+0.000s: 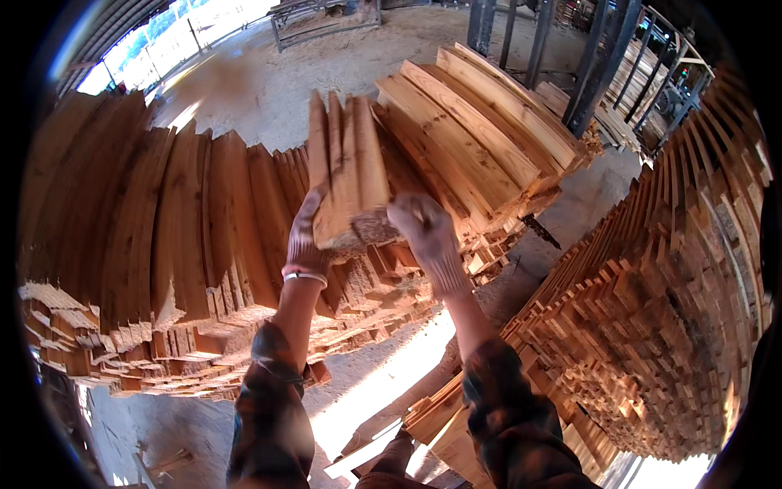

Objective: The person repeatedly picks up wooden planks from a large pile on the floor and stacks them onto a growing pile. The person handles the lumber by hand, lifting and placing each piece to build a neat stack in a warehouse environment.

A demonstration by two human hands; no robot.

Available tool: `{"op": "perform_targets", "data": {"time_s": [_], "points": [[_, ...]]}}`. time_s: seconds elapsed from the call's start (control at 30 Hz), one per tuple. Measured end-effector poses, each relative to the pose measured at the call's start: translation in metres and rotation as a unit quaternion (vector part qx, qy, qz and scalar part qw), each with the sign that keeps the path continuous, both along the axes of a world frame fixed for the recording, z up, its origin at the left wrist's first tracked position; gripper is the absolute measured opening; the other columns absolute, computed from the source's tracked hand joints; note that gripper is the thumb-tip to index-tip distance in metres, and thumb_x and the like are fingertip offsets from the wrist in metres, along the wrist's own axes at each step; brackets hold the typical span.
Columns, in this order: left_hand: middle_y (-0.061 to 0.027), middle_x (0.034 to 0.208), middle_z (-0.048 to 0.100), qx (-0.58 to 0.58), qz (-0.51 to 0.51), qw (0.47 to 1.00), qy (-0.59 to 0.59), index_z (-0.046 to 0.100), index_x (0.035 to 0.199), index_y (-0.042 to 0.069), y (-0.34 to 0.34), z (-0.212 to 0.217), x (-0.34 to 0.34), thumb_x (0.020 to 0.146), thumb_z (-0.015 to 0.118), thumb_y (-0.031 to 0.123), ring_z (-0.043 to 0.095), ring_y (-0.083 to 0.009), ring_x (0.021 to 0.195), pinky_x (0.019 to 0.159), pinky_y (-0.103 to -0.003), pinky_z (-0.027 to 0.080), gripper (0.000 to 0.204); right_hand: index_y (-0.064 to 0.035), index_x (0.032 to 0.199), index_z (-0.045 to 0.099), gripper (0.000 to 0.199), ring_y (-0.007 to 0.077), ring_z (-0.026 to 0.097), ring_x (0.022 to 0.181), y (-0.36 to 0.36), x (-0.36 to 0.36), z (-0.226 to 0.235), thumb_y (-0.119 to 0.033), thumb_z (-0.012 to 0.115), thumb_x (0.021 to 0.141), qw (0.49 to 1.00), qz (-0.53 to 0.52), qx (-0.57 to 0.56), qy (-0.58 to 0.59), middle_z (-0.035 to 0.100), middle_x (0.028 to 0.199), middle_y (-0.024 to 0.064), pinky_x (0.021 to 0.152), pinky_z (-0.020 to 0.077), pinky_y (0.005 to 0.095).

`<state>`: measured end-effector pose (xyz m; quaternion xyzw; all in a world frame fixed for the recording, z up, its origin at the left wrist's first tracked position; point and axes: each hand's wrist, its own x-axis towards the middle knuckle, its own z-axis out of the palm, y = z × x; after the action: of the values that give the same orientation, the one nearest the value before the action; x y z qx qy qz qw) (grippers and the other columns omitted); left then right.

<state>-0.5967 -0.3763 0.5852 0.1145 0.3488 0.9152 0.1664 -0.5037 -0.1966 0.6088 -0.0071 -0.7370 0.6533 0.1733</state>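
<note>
A small bundle of wooden boards (352,175) lies between my hands, its rough cut ends facing me. My left hand (306,236), in a knit glove with a pale band at the wrist, presses along the bundle's left side with its fingers closed around the edge. My right hand (423,232), gloved too, has curled fingers at the bundle's near right corner; its fingertips are slightly blurred. Under and beside the bundle are more stacked boards, with a neat row of wide boards (472,134) just right of it.
A long stack of boards (171,236) spreads to the left. Another tall stack (643,326) curves along the right side. Dark metal posts (599,65) rise behind the wide boards. A low metal frame (326,20) stands far back on the dusty floor (261,90). Loose planks lie by my feet.
</note>
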Motion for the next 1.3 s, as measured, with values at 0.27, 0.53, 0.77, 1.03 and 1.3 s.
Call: {"op": "perform_targets", "data": {"time_s": [0.27, 0.53, 0.77, 1.03, 1.3], "points": [[-0.0166, 0.117, 0.059, -0.04, -0.007, 0.999, -0.028, 0.037, 0.139, 0.007, -0.018, -0.082, 0.112, 0.095, 0.049, 0.037, 0.065, -0.0255, 0.084, 0.057, -0.034, 0.057, 0.055, 0.0033, 0.136, 0.043, 0.054, 0.0246, 0.041, 0.13, -0.021, 0.056, -0.042, -0.027, 0.055, 0.094, 0.988, 0.047, -0.117, -0.086, 0.037, 0.146, 0.0158, 0.104, 0.0355, 0.0307], [-0.0089, 0.122, 0.055, -0.189, -0.05, 0.959, -0.206, 0.036, 0.139, 0.001, -0.013, -0.079, 0.291, 0.097, 0.046, 0.036, 0.055, -0.0171, 0.107, 0.092, -0.03, 0.046, 0.055, -0.0005, 0.142, 0.035, 0.068, 0.0155, 0.052, 0.113, 0.023, 0.192, -0.152, -0.026, 0.067, 0.088, 0.92, 0.143, -0.292, -0.217, 0.057, 0.124, 0.0071, 0.094, 0.0456, 0.0291], [0.0012, 0.082, 0.046, -0.307, -0.064, 0.932, -0.182, 0.046, 0.124, 0.002, -0.044, -0.149, 0.368, 0.094, 0.046, 0.017, 0.044, -0.008, 0.066, 0.056, -0.022, 0.04, 0.034, 0.007, 0.128, 0.048, 0.044, 0.0036, 0.045, 0.075, -0.002, 0.34, -0.241, -0.021, 0.053, 0.094, 0.847, 0.171, -0.475, -0.167, 0.052, 0.088, -0.0016, 0.061, 0.0381, 0.0181], [-0.0175, 0.112, 0.059, -0.3, -0.272, 0.878, -0.254, 0.043, 0.127, -0.006, 0.046, -0.164, 0.558, 0.072, 0.062, 0.011, 0.062, -0.0299, 0.096, 0.083, -0.039, 0.056, 0.06, 0.0063, 0.125, 0.051, 0.048, 0.0023, 0.041, 0.068, 0.022, 0.613, -0.283, -0.019, 0.061, 0.085, 0.921, -0.111, -0.301, -0.22, 0.046, 0.078, -0.0075, 0.053, 0.0356, 0.0175], [-0.0098, 0.099, 0.06, -0.505, -0.359, 0.769, -0.159, 0.053, 0.113, 0.0, 0.18, -0.345, 0.632, 0.079, 0.067, 0.012, 0.062, -0.0216, 0.087, 0.075, -0.034, 0.055, 0.039, 0.0035, 0.126, 0.05, 0.05, 0.0161, 0.062, 0.091, 0.084, 0.835, -0.421, -0.015, 0.066, 0.083, 0.797, -0.398, -0.387, -0.239, 0.066, 0.103, 0.0079, 0.082, 0.0505, 0.029]]}}
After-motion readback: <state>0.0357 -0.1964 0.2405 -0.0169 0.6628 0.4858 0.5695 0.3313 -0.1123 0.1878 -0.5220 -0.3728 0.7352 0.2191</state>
